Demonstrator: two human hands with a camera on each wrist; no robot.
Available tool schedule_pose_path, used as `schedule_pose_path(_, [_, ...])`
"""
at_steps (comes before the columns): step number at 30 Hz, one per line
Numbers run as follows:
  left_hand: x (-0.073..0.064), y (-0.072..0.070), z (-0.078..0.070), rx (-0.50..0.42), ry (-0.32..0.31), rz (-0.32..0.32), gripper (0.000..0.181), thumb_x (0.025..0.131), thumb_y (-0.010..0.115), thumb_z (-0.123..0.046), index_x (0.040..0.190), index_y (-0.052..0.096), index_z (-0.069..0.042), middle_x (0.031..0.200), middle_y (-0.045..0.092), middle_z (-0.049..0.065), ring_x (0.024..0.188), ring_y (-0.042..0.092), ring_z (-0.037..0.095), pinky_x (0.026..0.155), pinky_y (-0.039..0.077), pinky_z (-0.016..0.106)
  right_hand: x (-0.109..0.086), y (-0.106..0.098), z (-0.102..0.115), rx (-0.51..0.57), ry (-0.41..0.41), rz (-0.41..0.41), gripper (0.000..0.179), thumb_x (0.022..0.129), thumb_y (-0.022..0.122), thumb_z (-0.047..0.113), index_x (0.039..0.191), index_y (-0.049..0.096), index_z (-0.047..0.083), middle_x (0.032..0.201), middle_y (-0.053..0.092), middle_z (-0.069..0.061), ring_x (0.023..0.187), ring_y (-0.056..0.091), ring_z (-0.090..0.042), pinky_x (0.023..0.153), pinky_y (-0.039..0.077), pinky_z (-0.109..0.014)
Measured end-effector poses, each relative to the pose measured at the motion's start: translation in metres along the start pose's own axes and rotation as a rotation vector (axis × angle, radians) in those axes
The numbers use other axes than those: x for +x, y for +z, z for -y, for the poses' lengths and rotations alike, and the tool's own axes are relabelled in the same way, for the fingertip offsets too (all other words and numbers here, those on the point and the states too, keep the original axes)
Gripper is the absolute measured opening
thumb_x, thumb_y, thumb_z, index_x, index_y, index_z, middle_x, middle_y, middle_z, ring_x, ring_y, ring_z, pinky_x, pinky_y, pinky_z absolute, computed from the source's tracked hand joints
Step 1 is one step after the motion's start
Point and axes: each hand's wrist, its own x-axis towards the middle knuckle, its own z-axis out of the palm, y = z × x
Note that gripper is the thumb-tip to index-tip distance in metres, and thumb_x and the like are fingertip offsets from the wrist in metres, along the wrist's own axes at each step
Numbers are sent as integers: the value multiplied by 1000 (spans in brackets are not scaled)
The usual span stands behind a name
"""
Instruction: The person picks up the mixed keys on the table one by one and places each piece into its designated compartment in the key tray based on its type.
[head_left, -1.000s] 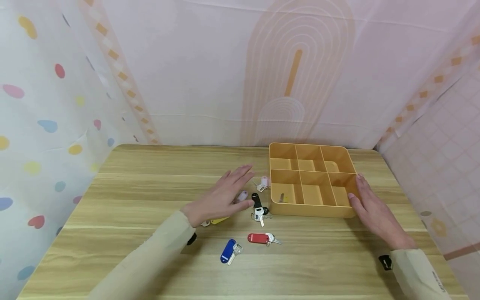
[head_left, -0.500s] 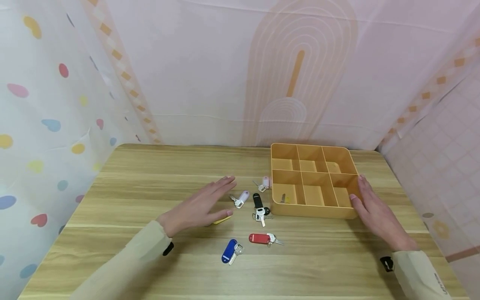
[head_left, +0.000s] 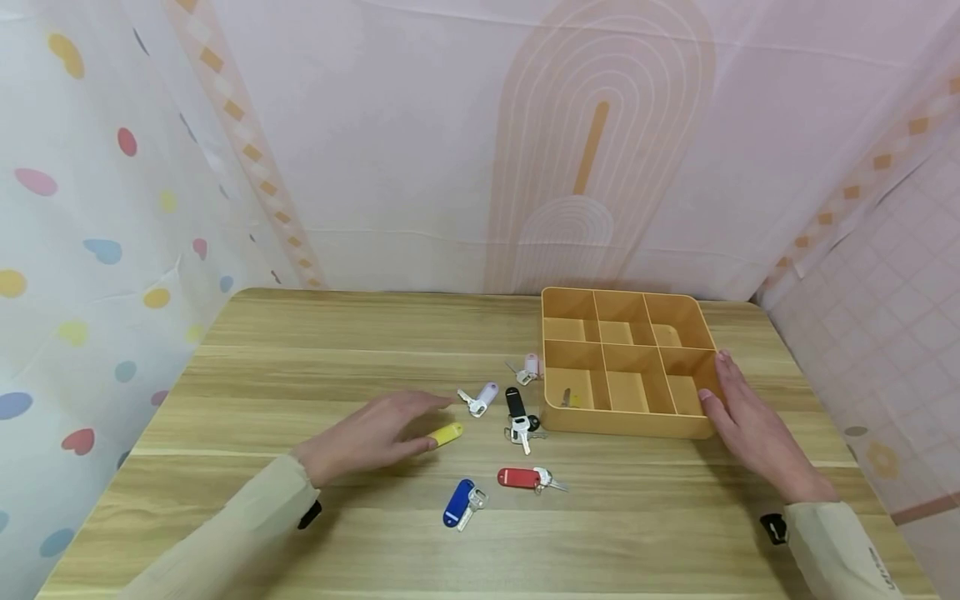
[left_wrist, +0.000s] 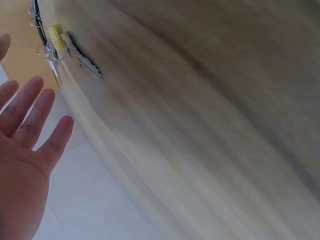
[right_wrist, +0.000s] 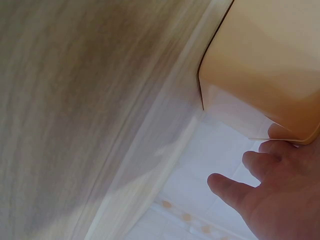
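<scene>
My left hand, fingers loosely extended, is beside a yellow key tag; its thumb overlaps the tag's left end in the head view. The left wrist view shows the fingers spread, with a key on the table beyond them. My right hand holds the right wall of an orange divided box, thumb over the rim and fingers along the outside. Near the left hand lie a key with a lilac tag, one with a blue tag and one with a red tag.
Keys with a black tag lie before the box's left corner, and a pink-tagged key lies against its left side. A small key is in the front left compartment. Patterned curtains stand behind the wooden table.
My left hand has moved left and toward me from above the keys to the yellow tag, uncovering the lilac-tagged key. My right hand has stayed on the box.
</scene>
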Motion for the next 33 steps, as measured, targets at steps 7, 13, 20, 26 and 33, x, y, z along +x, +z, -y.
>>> schedule_pose_path(7, [-5,3,6,5,-16,26,46,99,72,-28,140,64,-9,136,66,7,125,62,28,107,49,51,1,0,0,-1,5,3,70,114,34,37,164,1,0,170,2,-26,156,7,-45,125,9,-60])
schedule_pose_path(13, [-5,4,9,-44,-24,43,35,97,74,-22,130,70,-11,126,71,1,113,67,19,99,56,44,1,0,0,2,5,6,70,114,34,37,164,1,0,170,1,-26,156,7,-45,124,9,-61])
schedule_pose_path(20, [-6,5,11,-33,-1,43,27,98,73,-19,123,74,-12,118,72,-2,107,67,13,94,58,39,0,-1,0,6,9,10,71,114,34,37,164,1,0,170,1,-26,155,7,-46,124,10,-62])
schedule_pose_path(26, [-7,7,15,-11,53,4,20,96,75,-16,116,77,-13,111,72,-5,100,66,8,89,59,35,0,-1,1,10,10,10,71,114,35,37,164,1,1,170,1,-26,155,8,-47,123,11,-64])
schedule_pose_path(33, [-8,8,18,31,68,-9,17,95,77,-16,111,78,-14,108,71,-6,96,66,9,86,59,33,0,-1,1,3,9,9,70,114,34,36,164,0,1,170,1,-26,155,9,-47,123,11,-64])
